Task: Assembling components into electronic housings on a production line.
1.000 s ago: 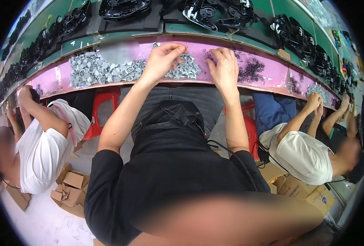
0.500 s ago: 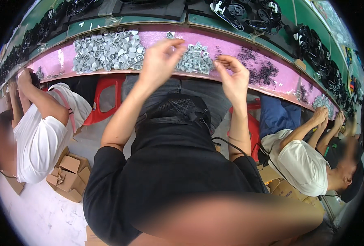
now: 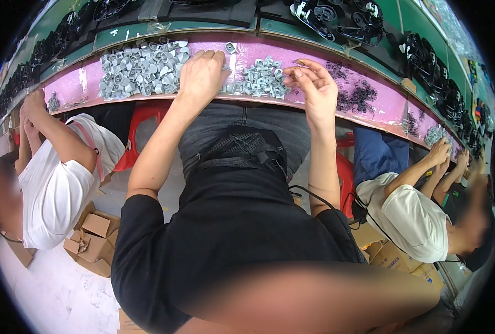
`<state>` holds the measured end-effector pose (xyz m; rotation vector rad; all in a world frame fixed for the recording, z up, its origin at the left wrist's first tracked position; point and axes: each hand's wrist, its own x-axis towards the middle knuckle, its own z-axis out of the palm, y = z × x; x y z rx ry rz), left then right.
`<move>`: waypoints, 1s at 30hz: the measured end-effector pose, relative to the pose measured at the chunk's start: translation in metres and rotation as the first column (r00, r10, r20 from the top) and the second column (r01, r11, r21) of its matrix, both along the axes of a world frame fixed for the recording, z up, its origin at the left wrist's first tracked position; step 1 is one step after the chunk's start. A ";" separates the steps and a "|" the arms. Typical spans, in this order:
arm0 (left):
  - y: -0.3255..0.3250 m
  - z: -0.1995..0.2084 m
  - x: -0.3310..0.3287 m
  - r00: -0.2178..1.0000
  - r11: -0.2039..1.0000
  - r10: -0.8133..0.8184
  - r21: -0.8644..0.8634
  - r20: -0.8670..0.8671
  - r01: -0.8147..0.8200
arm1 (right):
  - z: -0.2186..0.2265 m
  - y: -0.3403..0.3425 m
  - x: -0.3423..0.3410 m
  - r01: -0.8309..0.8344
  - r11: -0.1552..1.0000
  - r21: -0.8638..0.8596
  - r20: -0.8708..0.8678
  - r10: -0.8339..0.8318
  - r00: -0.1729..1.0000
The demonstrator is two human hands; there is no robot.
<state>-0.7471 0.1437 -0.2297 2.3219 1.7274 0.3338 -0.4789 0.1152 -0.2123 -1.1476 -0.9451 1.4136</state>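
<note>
My left hand (image 3: 202,75) is over the right edge of a large pile of light grey plastic parts (image 3: 141,69). Its fingers curl down together, hiding their tips and whatever lies under them. To the right, my right hand (image 3: 316,86) is raised beside a smaller pile of grey plastic pieces (image 3: 263,78). Thumb and forefinger meet in a pinch there; a tiny dark thing seems to be at the tips, too small to name. Small black parts (image 3: 359,96) lie scattered right of that hand. One lone grey part (image 3: 230,48) rests beyond the piles.
The pink work surface (image 3: 80,83) runs along a green-edged shelf (image 3: 175,26) bearing black moulded housings (image 3: 364,25). People sit close on both sides, one in a white shirt (image 3: 58,178) at left and another (image 3: 406,217) at right. Cardboard boxes (image 3: 94,242) stand on the floor.
My left hand has moved left and down from above the smaller pile's edge onto the large pile, its fingers curling. My right hand stays pinched, having shifted only slightly.
</note>
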 end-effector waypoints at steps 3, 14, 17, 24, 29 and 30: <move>-0.001 -0.007 0.002 1.000 0.995 0.006 0.096 0.020 -0.008 | -0.002 0.006 -0.009 0.010 0.999 -0.045 -0.141 -0.016 0.990; 0.005 -0.025 0.015 0.984 0.986 -0.081 0.159 0.158 0.056 | -0.007 0.012 -0.032 -0.043 0.995 -0.088 -0.322 0.012 0.947; 0.004 -0.021 0.013 0.985 0.991 -0.057 0.133 0.165 0.035 | -0.007 0.012 -0.035 -0.053 0.989 -0.136 -0.325 0.006 0.946; -0.024 0.047 0.024 0.554 0.964 0.175 -0.255 0.814 0.070 | -0.013 0.016 -0.040 -0.058 0.988 -0.142 -0.388 -0.002 0.922; -0.023 0.048 0.024 0.590 0.984 0.042 -0.135 0.806 0.115 | -0.008 0.018 -0.052 -0.071 0.987 -0.142 -0.367 0.014 0.930; -0.021 0.048 0.024 0.652 0.992 -0.075 -0.009 0.755 0.124 | -0.008 0.018 -0.053 -0.069 0.988 -0.140 -0.366 0.013 0.931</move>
